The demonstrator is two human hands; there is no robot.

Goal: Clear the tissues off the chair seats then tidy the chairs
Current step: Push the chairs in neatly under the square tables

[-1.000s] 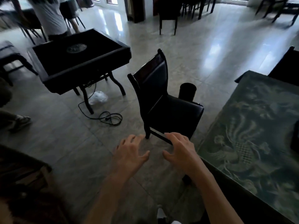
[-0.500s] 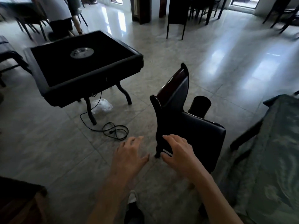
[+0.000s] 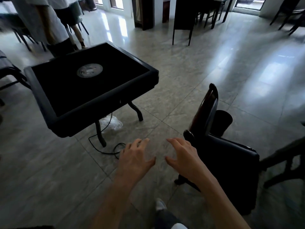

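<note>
Hands hang free, left hand [image 3: 136,160] and right hand [image 3: 183,156] both released; stepping forward risks snagging the cable [image 3: 105,149] beside the chair [image 3: 227,161].

Both hands, left [image 3: 134,158] and right [image 3: 182,157], hover fingers spread over bare floor tile [image 3: 165,96], with a gap between them and open floor ahead up to the far chairs [image 3: 182,19]. To the right the dark chair [image 3: 222,159] blocks, its backrest edge just beside the right fingers and a black bin [image 3: 222,120] right behind it. To the left the black desk [image 3: 89,86] blocks, with cable [image 3: 105,146] and a plastic bag [image 3: 112,123] on the floor under it, and people's legs [image 3: 54,27] beyond.
</note>
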